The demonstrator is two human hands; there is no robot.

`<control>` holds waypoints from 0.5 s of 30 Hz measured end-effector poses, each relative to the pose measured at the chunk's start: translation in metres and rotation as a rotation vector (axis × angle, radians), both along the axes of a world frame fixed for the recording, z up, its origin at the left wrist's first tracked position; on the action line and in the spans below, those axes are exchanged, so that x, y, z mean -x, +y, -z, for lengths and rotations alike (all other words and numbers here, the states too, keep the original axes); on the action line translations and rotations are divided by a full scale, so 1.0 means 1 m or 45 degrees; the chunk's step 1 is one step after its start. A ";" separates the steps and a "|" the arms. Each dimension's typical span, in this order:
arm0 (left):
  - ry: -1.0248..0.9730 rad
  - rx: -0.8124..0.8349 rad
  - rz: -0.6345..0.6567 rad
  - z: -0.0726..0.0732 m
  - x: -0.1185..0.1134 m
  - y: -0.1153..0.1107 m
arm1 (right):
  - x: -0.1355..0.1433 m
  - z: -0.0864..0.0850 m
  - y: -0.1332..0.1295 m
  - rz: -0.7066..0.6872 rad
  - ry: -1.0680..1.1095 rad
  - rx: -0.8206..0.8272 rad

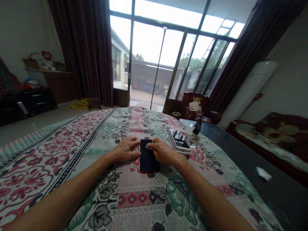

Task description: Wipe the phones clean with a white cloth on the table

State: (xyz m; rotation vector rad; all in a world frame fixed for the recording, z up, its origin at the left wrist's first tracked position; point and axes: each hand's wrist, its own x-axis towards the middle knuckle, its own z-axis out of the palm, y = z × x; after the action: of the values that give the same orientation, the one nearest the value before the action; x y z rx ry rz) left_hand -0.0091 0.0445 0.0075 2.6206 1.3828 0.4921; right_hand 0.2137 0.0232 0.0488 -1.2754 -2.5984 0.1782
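Observation:
A dark, flat phone or tablet (149,162) with a reddish lower edge lies on the patterned cloth (134,211) in front of me. My left hand (127,149) rests at its left side, fingers stretched and apart, the tips at the edge. My right hand (163,150) is over the upper right of the dark screen. Its fingers are pinched together on a small white piece, perhaps a wipe or tissue (148,146), held against the glass. To the right of that hand lie stacked white devices (180,140), the top one with a dark, reflecting screen.
Beyond the stack stand a small black object (197,125) and a clear glass-like item (192,137). A dark glossy surface (243,160) on the right carries a crumpled white piece (264,173). Wooden seats (276,134) are at right; glass doors (154,64) lie ahead.

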 end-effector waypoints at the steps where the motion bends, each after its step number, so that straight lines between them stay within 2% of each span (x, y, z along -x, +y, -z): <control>1: -0.001 0.002 -0.007 0.001 0.000 0.001 | 0.002 0.002 0.000 0.038 0.015 -0.012; 4: 0.007 -0.004 -0.036 0.002 0.000 0.001 | 0.011 0.011 0.003 0.153 0.096 -0.103; 8: 0.023 -0.037 -0.027 0.003 -0.001 0.002 | 0.025 0.018 0.004 0.203 0.157 -0.224; 15: 0.056 -0.068 -0.029 0.011 0.001 0.006 | 0.020 -0.007 -0.010 0.048 -0.114 -0.085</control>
State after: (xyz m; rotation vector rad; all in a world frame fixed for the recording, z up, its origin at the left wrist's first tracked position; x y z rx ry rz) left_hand -0.0100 0.0509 -0.0035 2.6761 1.4338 0.4836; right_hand 0.1940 0.0134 0.0558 -1.3371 -2.6279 0.0278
